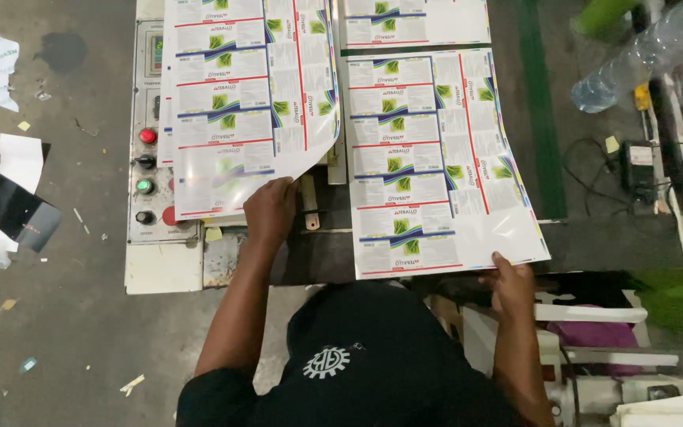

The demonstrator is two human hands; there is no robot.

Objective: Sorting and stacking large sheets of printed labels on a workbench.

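My left hand [269,210] grips the near edge of a glossy printed sheet [247,103] with rows of white, red and green label panels; the sheet curls up at its lower right corner. My right hand [509,283] pinches the near right corner of a second printed sheet [436,158] of the same kind, which lies flat on the dark machine bed [594,245]. A third sheet [414,21] lies beyond it at the top.
A control panel [146,170] with red, green and black buttons sits left of the sheets. A clear plastic bottle [642,55] lies at the upper right near cables and a small box. Paper scraps litter the grey floor [65,316]. White frame parts stand at the lower right.
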